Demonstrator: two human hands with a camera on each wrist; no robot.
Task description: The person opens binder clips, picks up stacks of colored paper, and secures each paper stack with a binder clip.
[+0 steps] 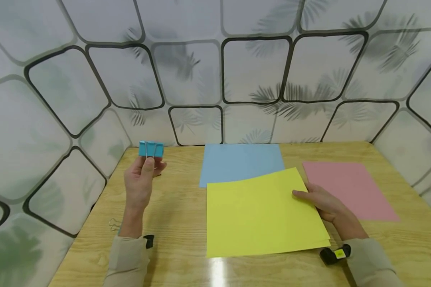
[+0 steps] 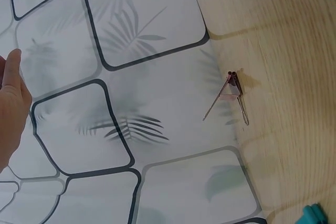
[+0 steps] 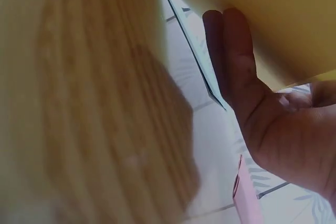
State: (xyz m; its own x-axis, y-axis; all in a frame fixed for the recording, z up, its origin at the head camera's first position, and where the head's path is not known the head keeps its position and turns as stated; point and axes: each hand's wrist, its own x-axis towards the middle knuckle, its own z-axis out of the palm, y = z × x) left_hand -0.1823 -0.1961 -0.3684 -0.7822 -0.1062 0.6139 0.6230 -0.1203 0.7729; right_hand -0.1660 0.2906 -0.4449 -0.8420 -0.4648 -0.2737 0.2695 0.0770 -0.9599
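My left hand [image 1: 140, 183] pinches a bright blue binder clip [image 1: 151, 149] between thumb and fingers, raised above the left side of the table. In the left wrist view only part of that hand [image 2: 13, 114] shows, and the clip it holds is out of sight. My right hand [image 1: 327, 203] grips a few yellow sheets [image 1: 258, 219] by their right edge, thumb on top. From below, the right wrist view shows that hand's fingers [image 3: 241, 51] against the underside of the sheets [image 3: 299, 24], which are lifted off the table.
Blue paper [image 1: 240, 161] lies behind the yellow sheets, partly covered. Pink paper [image 1: 352, 191] lies to the right. A pinkish metallic binder clip [image 2: 231, 90] stands near the table's left edge, with a teal clip [image 2: 312, 216] farther along. Patterned cloth walls [image 1: 194, 83] enclose the table.
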